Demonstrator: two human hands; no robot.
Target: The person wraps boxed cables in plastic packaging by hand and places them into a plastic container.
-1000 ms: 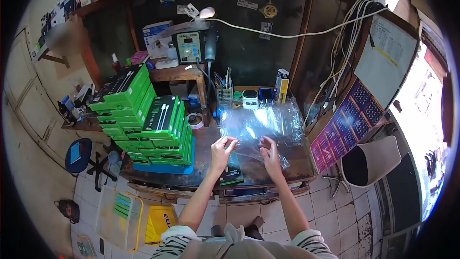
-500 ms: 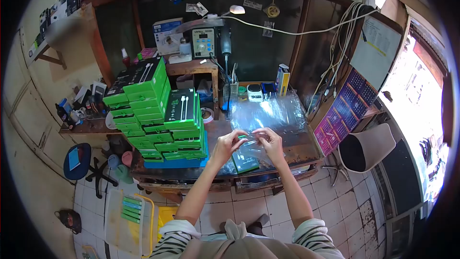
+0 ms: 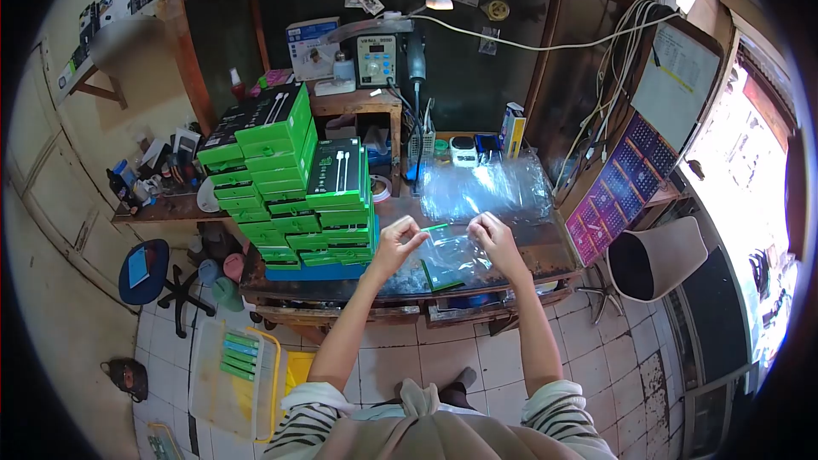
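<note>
A clear plastic bag [image 3: 458, 249] is stretched between my two hands over the front of the workbench. My left hand [image 3: 395, 244] is closed in a pinch at its upper left corner, by a thin green strip [image 3: 436, 227]. At the upper right corner my right hand [image 3: 496, 244] pinches the plastic too, fingers closed. Behind or under the film lies a dark box with green edges [image 3: 446, 286], partly covered by glare; I cannot tell whether it is inside the bag. Left of my hands rises a tall stack of green and black cable boxes [image 3: 341, 172].
A shiny pile of clear plastic bags [image 3: 487, 191] lies behind my hands. Farther back stand a soldering station [image 3: 376, 60] and a yellow-blue box [image 3: 513, 130]. A clear bin [image 3: 209, 383] holding green boxes sits on the floor at left; a chair [image 3: 660, 260] stands at right.
My hands have moved apart, and the plastic bag is now spread between them. The view has shifted slightly, so the bench appears a little to the right.
</note>
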